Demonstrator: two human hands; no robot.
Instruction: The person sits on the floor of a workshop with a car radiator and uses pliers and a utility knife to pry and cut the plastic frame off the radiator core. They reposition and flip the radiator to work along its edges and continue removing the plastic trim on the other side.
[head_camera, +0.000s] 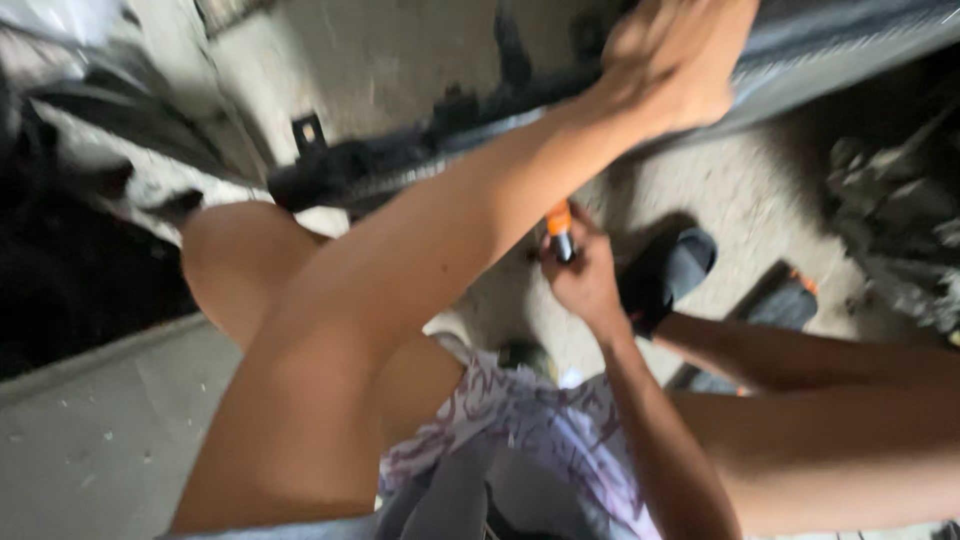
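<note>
While the left hand (668, 62) sits at the top right of the frame, it presses flat with fingers curled against a long grey metal panel (850, 40) that runs diagonally from the upper right corner down toward the centre; blur hides whether the fingers wrap an edge, so exact grip cannot be told. Left forearm crosses the middle of the frame from lower left up to that hand. Right hand (582, 278) is just right of centre, closed in a fist around a small tool with an orange and black handle (559, 232), orange end sticking up above the thumb; tool tip not visible. Under the grey panel, a dark black bracket-like metal part (400, 160) extends to the left of centre, with a small square black clip (309, 131) above it at upper left. Just right of the right hand, a black slip-on sandal (665, 275) rests on the pale concrete floor (740, 190). Bare knee (235, 260) at left of centre, white shorts with dark red scribble pattern (540, 420) at bottom centre. Grey rubble-like clutter (890, 220) at right edge, too blurred to identify. Flat grey slab (90, 440) fills the lower left corner
</note>
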